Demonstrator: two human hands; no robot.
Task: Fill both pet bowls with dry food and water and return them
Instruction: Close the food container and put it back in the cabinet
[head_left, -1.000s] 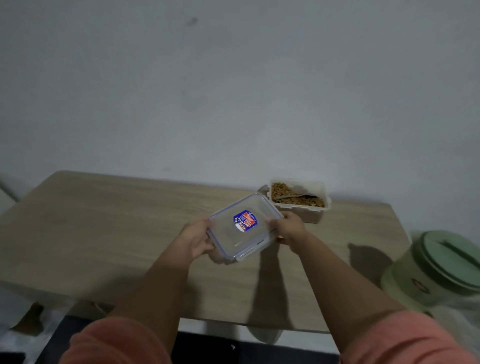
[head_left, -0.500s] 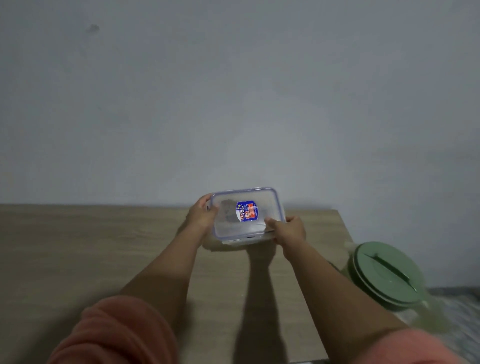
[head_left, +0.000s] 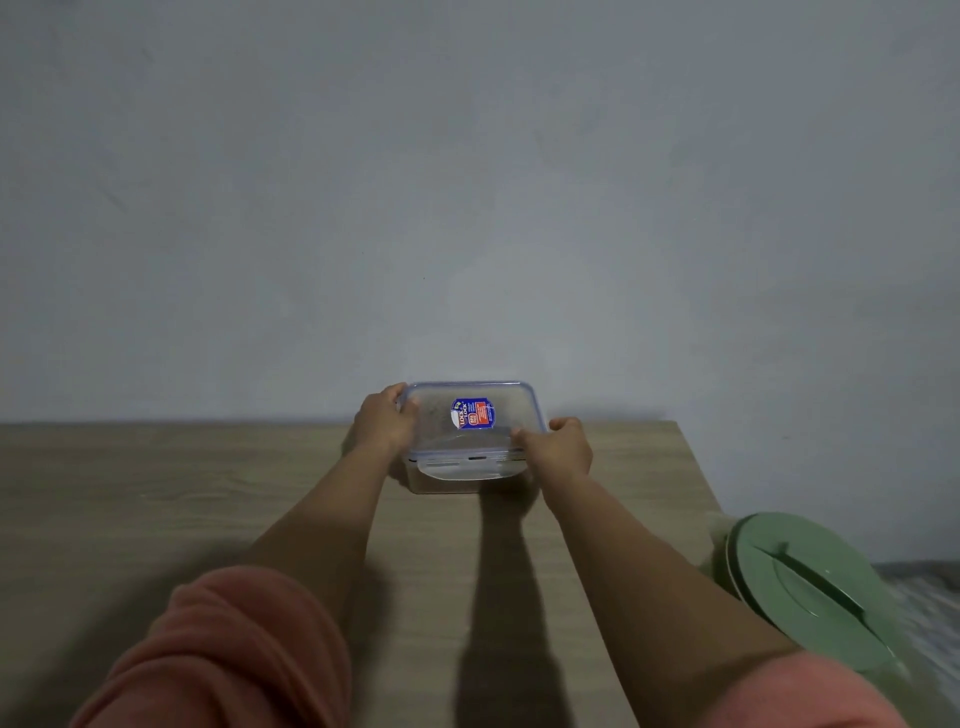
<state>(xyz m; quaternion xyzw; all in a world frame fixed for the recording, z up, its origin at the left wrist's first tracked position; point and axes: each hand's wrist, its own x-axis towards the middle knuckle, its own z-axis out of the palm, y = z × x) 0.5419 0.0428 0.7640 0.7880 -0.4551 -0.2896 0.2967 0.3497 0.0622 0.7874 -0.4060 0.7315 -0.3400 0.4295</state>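
Wooden table (head_left: 156, 493) bears the food container (head_left: 470, 441), its lid gripped between both hands, left hand (head_left: 387, 422) and right hand (head_left: 563, 447).

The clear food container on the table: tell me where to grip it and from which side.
Grip the food container by its two short ends, one hand from the left, one from the right, as the left hand and right hand do now. Its lid is flat and wide, and the front latch flap sticks out loose, so the front is a poor hold.
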